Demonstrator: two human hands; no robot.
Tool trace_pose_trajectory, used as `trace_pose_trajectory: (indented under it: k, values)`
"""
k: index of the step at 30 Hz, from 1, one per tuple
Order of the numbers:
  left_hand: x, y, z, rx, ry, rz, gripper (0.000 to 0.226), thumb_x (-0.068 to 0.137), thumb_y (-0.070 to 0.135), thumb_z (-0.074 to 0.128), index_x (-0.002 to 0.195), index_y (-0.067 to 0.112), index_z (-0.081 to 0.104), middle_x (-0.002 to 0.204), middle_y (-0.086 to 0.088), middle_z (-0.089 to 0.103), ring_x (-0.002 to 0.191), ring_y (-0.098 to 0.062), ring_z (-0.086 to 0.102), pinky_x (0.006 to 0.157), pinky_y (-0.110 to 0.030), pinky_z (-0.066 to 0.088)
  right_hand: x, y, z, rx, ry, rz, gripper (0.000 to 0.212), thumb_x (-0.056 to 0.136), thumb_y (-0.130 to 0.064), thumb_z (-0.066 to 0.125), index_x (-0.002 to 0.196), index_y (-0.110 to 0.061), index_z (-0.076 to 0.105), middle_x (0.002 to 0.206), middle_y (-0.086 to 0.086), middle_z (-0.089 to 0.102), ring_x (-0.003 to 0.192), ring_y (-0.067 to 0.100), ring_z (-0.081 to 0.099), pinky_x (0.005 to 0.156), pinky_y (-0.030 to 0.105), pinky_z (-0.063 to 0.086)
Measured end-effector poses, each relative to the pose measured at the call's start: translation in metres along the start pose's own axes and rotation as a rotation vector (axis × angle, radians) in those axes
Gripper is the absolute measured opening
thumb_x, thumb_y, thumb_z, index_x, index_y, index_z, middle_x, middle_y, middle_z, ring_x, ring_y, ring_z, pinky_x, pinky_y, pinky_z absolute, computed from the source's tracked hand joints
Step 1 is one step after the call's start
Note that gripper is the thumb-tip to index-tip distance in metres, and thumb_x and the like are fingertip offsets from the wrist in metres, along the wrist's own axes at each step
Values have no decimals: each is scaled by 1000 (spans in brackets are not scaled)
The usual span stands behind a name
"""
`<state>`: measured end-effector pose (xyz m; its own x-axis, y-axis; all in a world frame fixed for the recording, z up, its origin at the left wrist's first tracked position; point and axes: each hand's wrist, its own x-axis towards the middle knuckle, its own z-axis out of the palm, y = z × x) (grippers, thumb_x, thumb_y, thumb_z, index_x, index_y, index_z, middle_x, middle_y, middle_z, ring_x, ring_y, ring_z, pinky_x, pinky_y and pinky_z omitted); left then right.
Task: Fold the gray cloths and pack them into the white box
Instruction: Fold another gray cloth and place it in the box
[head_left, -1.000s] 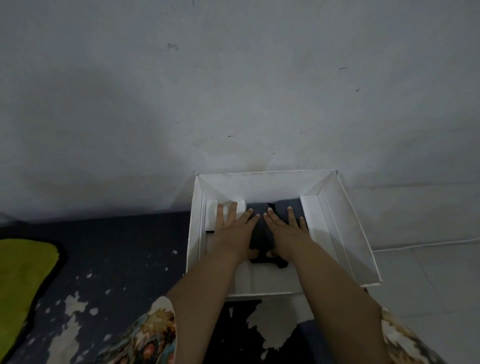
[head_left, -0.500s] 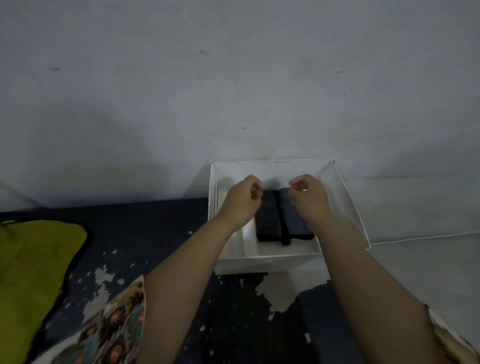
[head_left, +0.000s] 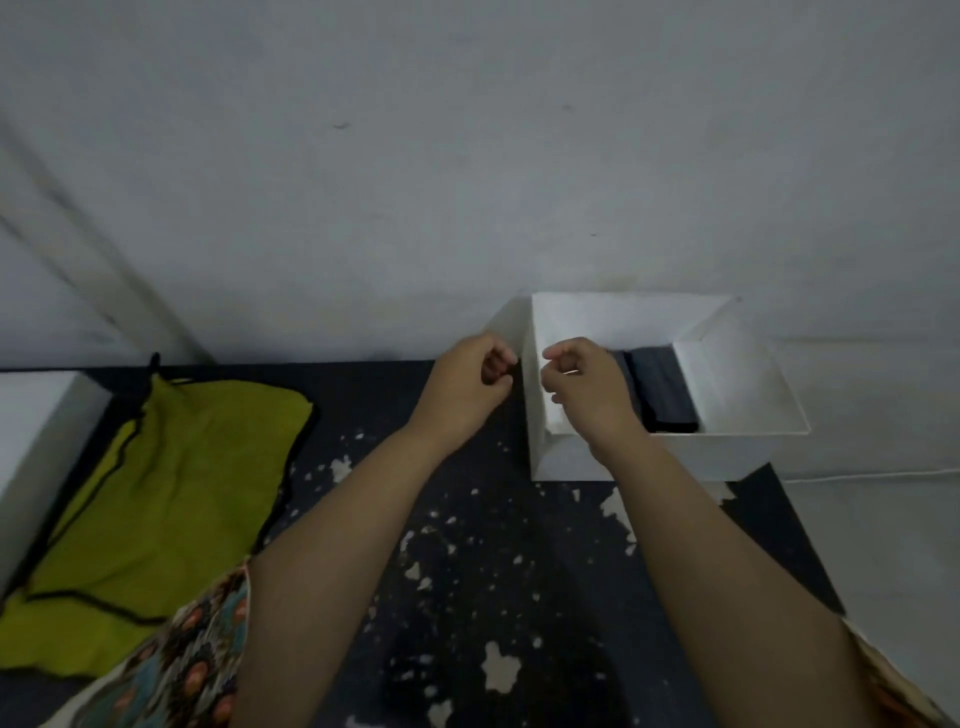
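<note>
The white box (head_left: 753, 432) stands open on the floor against the wall, right of centre. Folded dark gray cloths (head_left: 666, 389) lie inside it, partly hidden behind my right hand. My right hand (head_left: 587, 387) hovers over the box's left wall with its fingers curled and holds nothing. Just left of the box, my left hand (head_left: 467, 387) hangs above the dark mat, fingers curled too and empty. Neither hand touches the cloths.
A yellow-green cloth (head_left: 171, 499) with a black edge lies spread on the dark speckled mat (head_left: 467, 561) at the left. A white block (head_left: 36, 431) stands at the far left edge. A patterned garment (head_left: 182, 670) covers my lap. Pale floor tiles (head_left: 883, 545) lie to the right.
Both hands pressed flat on the cloths in the box, then lifted off with fingers curling. They have since drifted left of the cloths, and my view has swung left.
</note>
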<state>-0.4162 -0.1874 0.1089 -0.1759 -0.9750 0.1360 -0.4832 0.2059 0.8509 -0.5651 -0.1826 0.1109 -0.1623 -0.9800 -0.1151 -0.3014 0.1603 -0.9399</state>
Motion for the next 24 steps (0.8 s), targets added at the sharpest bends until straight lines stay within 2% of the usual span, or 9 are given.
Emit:
trace_pose_trajectory:
  k: [4, 8, 12, 16, 19, 21, 24]
  values:
    - [-48, -33, -56, 153, -8, 32, 24, 76, 5, 67, 83, 26, 57, 79, 17, 50, 73, 2, 51, 66, -1, 38, -40, -16, 72, 0, -64, -10, 22, 81, -3, 57, 86, -24, 59, 80, 2, 60, 74, 18, 57, 70, 33, 48]
    - [-96, -75, -116, 259, -30, 12, 21, 74, 2, 63, 85, 20, 60, 82, 5, 54, 74, -7, 51, 63, -13, 36, -82, -24, 154, -10, -146, -32, 21, 80, -1, 59, 90, -20, 61, 80, -3, 62, 75, 12, 59, 72, 30, 49]
    - [-147, -128, -179, 327, -9, -66, 18, 76, 3, 63, 87, 17, 61, 85, 1, 58, 81, -15, 55, 70, -28, 44, -122, -21, 235, -47, -215, -45, 17, 83, 0, 58, 88, -16, 62, 83, 3, 62, 80, 17, 59, 73, 30, 49]
    - [-198, -178, -227, 402, -27, -141, 17, 78, 1, 62, 86, 16, 62, 84, 7, 54, 85, -14, 56, 69, -23, 40, -155, -6, 296, -133, -289, -63, 11, 88, -6, 56, 92, -13, 63, 83, -2, 59, 80, 13, 55, 67, 21, 43]
    - [-230, -211, -253, 430, -71, -222, 18, 81, 1, 58, 91, 16, 62, 90, 3, 58, 90, -16, 57, 71, -25, 42, -174, 1, 337, -255, -363, -76, 13, 90, -9, 55, 97, -15, 65, 92, -1, 62, 85, 10, 55, 72, 20, 42]
    - [-245, -227, -260, 462, -136, -274, 22, 84, 4, 55, 100, 16, 62, 103, -3, 61, 96, -20, 58, 75, -30, 45, -183, 9, 354, -363, -404, -100, 17, 91, -10, 54, 104, -13, 65, 102, 2, 66, 87, 9, 56, 73, 17, 42]
    - [-259, -243, -258, 512, -224, -288, 28, 87, 9, 51, 112, 17, 60, 113, -6, 60, 100, -26, 58, 76, -35, 47, -194, 26, 369, -537, -489, -177, 26, 90, -9, 53, 114, -11, 62, 115, 5, 62, 103, 15, 56, 85, 21, 44]
